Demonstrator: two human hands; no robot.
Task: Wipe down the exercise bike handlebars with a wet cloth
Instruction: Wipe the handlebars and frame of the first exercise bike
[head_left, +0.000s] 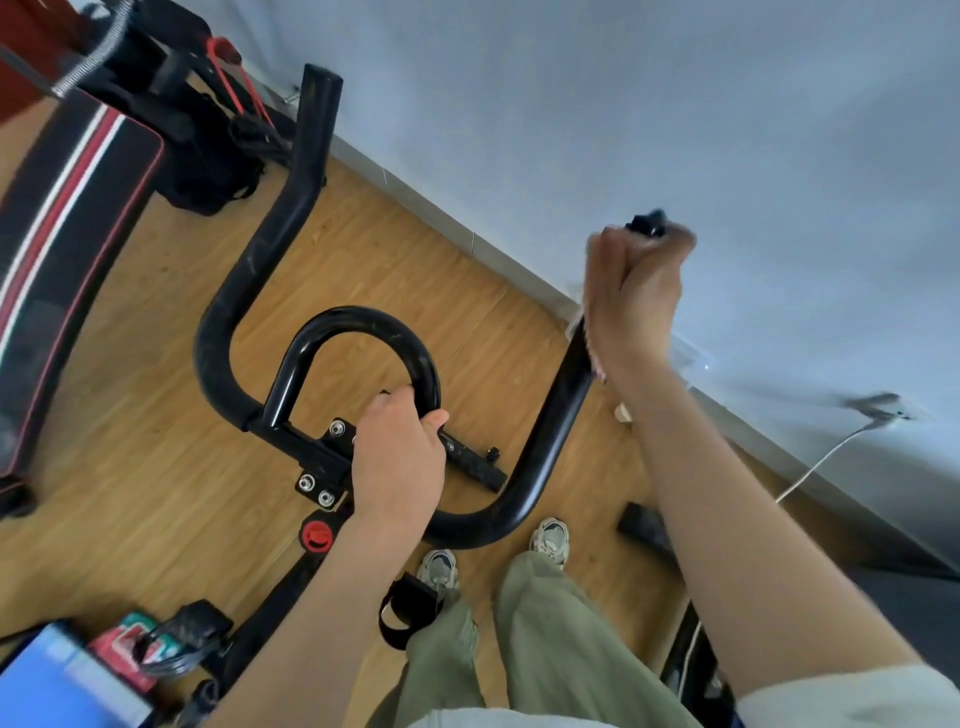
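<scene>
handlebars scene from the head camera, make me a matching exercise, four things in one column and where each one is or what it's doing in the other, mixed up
Things:
1. left hand
2. right hand
3. red knob
4. bench pad

Places or states:
A. closed around the right arm of the handlebars, near its tip
B. on the floor at the far left, black with red and white stripes
C. gripping the base of the inner loop bar at the middle clamp
D. on the frame just below the bolted clamp

Pairs: 1-C, 2-A, 3-D, 4-B
</scene>
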